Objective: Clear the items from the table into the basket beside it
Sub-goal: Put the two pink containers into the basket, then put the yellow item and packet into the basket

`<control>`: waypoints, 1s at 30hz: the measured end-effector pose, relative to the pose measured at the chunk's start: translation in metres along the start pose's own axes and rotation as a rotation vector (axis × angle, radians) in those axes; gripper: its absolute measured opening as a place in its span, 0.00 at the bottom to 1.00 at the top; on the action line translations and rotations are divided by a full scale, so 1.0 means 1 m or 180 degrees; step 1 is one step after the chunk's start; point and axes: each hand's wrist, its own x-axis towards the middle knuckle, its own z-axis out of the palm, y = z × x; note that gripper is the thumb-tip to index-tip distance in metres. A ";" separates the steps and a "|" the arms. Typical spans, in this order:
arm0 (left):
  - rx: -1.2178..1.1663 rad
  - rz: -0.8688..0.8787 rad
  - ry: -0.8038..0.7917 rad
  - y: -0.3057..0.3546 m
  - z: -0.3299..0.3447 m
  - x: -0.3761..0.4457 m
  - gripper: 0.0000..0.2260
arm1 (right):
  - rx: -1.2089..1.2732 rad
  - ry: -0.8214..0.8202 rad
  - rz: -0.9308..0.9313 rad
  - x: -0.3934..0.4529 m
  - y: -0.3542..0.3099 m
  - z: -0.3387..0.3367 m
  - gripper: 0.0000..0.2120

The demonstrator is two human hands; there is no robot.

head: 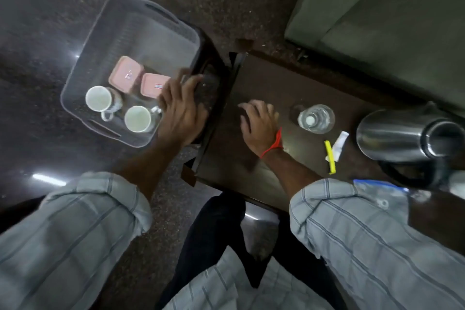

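A translucent grey basket [85, 48] sits on a dark stool [214, 75] left of the dark wooden table [271, 80]. It holds two white cups [98, 98] [138, 118] and two pink-lidded boxes [125, 73] [154, 84]. My left hand [180, 113] hovers over the basket's right rim, fingers spread, with nothing visible in it. My right hand [259, 123] lies palm down on the table, fingers apart, holding nothing. To its right stands a clear water bottle [315, 118]. Beyond are a yellow clip [330, 157], a white tube [338, 143] and a steel flask [402, 133].
A clear plastic bag with a blue strip [382, 189] lies at the table's near right edge. A green sofa [390, 20] borders the table's far side. Dark speckled floor surrounds the stool. My legs are close to the table's near corner.
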 end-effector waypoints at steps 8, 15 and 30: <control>-0.0457 0.0547 -0.0715 0.159 0.087 -0.079 0.21 | 0.0177 -0.0158 0.0541 -0.124 0.154 -0.054 0.09; -0.0382 0.0262 -0.2042 0.244 0.155 -0.089 0.11 | 0.0682 -0.0073 0.1942 -0.168 0.245 -0.072 0.04; -0.0252 -0.1554 -0.1698 0.357 0.269 -0.055 0.30 | 0.1727 0.0006 0.2300 -0.255 0.294 -0.070 0.05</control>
